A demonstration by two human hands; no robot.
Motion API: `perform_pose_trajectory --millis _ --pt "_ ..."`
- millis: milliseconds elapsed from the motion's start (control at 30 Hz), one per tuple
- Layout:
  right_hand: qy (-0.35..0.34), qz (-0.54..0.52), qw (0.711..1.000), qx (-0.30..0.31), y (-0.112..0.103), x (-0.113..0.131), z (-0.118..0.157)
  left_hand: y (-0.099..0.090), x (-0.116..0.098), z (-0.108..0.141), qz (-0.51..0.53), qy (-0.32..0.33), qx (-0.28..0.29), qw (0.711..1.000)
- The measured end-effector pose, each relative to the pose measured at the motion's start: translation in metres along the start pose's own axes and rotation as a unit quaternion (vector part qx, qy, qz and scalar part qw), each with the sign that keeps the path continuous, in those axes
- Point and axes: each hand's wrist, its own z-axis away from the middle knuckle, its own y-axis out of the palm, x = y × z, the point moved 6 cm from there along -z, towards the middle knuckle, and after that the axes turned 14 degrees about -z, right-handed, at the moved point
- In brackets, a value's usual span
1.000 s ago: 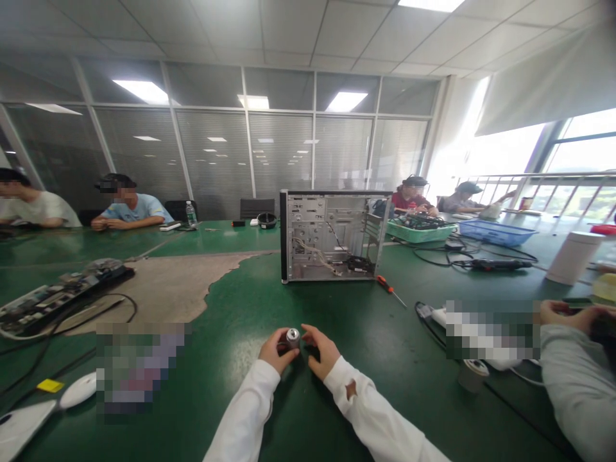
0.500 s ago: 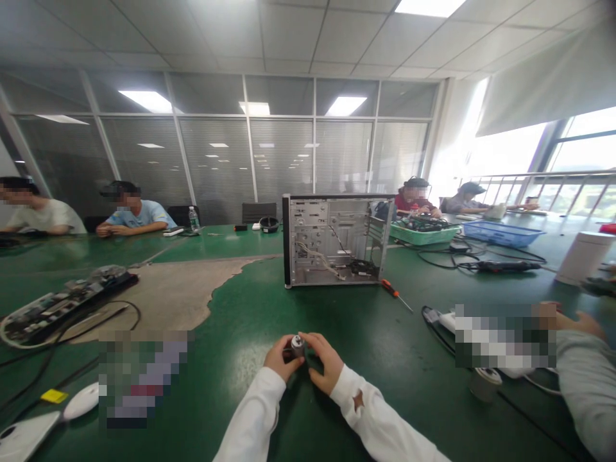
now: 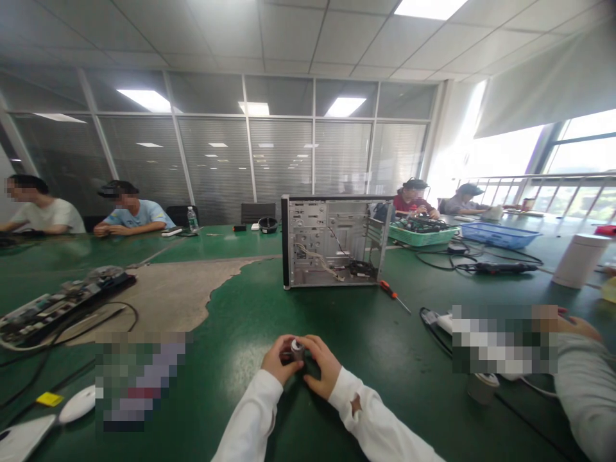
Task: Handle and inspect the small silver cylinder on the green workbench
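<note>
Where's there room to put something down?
Bare green table lies ahead of the left hand and right hand, up to the computer case; another bare patch separates the right hand from the grey cylinder. Crowded: right, around the grey sleeve; far left, around the white device.

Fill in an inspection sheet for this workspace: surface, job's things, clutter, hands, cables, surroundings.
Surface: green table, brownish patch at left.
Job's things: small metal cylinder, off-centre between the hands.
Clutter: open PC case, screwdriver beside it, green basket, blue basket; pixelated items can't be told.
Hands: left hand grips the cylinder; right hand has fingers at its top, contact unclear.
Cables: black cables loose at left and right.
Surroundings: seated co-workers, grey sleeve near at right, glass partition behind.
</note>
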Motion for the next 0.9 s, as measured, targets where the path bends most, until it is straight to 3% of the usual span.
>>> perform_pose_trajectory --millis 267,567,900 --pt "-0.009 -0.058 0.998 -0.001 -0.001 -0.005 0.001 0.008 -0.005 0.005 0.098 -0.002 0.099 0.99" --pt "0.033 -0.126 0.991 -0.003 -0.003 -0.023 0.002 0.012 0.011 0.0 0.172 -0.038 0.107 0.979" --pt "0.025 -0.125 0.992 0.003 0.001 -0.021 0.003 0.019 0.018 0.0 0.254 -0.064 0.185 0.947"
